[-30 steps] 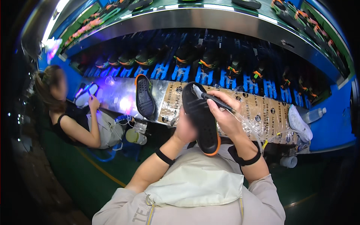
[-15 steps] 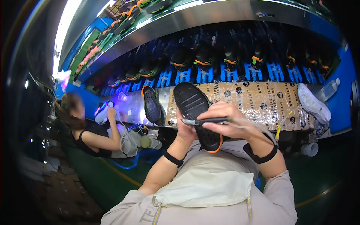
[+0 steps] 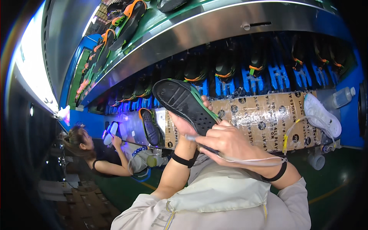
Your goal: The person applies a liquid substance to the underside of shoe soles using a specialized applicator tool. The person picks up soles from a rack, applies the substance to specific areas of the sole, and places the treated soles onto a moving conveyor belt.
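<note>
My left hand [image 3: 180, 123] is closed around a black shoe [image 3: 183, 102], its dark grooved sole facing up and a green edge along its right side. The shoe slants with one end toward the upper left. My right hand [image 3: 232, 141], by the shoe's lower end, grips a pen-shaped tool [image 3: 209, 148] with a dark handle and a pale, motion-blurred tip. The tip lies over my left wrist area, apart from the sole. A clear tube [image 3: 255, 161] trails from the tool along my right forearm. Another black shoe [image 3: 151, 128] with an orange edge rests sole-up on the bench to the left.
Printed cardboard [image 3: 264, 132] covers the bench. At its right are a white shoe [image 3: 323, 115], a clear bottle [image 3: 344, 97] and a plastic cup [image 3: 316, 161] lower down. Behind, several shoes hang above blue racks [image 3: 251, 82]. A seated co-worker [image 3: 109, 163] holds a pale shoe at left.
The shoe has tilted further left and turned, bringing its green side into view. My right hand and the tool have come down off the sole. The whole view has shifted.
</note>
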{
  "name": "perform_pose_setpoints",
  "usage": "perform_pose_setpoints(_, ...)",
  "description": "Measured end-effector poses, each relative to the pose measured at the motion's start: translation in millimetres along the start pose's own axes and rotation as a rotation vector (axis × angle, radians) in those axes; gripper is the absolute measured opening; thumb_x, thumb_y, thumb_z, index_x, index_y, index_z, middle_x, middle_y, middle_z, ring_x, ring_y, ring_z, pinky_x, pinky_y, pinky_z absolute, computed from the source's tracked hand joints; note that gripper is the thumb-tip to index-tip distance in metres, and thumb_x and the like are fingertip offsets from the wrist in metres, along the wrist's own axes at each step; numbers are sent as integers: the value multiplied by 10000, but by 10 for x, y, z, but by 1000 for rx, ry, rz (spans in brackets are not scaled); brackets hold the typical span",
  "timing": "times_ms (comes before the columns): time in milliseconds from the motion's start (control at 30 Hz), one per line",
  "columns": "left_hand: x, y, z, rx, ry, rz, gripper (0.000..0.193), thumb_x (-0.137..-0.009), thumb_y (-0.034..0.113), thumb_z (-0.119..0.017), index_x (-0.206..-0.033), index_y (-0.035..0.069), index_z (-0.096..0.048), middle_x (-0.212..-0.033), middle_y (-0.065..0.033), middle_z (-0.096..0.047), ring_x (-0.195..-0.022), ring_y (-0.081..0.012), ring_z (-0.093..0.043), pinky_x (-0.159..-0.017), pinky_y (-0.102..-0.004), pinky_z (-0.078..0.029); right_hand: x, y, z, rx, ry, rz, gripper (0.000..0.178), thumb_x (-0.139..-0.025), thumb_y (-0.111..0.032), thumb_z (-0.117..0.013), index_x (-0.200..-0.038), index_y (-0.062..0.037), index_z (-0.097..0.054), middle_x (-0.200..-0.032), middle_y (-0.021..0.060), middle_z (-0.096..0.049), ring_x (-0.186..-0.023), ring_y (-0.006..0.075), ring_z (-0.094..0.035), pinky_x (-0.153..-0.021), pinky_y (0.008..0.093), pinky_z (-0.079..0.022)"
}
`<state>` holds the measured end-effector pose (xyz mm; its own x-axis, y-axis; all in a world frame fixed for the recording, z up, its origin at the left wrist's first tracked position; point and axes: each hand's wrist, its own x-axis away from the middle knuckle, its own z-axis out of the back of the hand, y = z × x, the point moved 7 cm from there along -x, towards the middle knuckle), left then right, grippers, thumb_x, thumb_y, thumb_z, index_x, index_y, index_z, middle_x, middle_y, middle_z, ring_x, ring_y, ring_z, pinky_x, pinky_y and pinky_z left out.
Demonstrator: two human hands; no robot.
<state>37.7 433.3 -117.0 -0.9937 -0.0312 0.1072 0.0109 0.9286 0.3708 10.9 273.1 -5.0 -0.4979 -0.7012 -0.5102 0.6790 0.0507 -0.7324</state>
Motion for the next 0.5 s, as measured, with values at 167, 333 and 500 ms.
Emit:
perform_pose_setpoints(167,-162,277,-196,-27,-94,-97,1071,-940,911,-360,-1371,-44,-582,-1220,-193,-634,-1056,-311,-626,-962,-462,-552,-49,45,240,88,166,-68,257,-886,-114,-811,-1134,-54,-774,-868,118,-699,-838,327,-705,-751,435,-555)
perform_pose_setpoints(333,114,417,-226,7,-167,-175,1090,-922,927,-371,-1409,-25,-581,-1208,-196,-659,-1035,-324,-657,-972,-475,-557,163,-94,3,-135,63,-135,293,-878,-62,-835,-1167,-39,-797,-941,138,-741,-816,322,-717,-751,407,-580)
perform_pose_setpoints(500,333,672,-286,-139,-238,-208,1117,-902,937,-396,-1413,-35,-594,-1226,-222,-694,-1079,-362,-693,-985,-503,-569,198,-353,-242,11,-56,-17,311,-894,-73,-842,-1197,-26,-795,-928,144,-746,-810,285,-732,-735,382,-566)
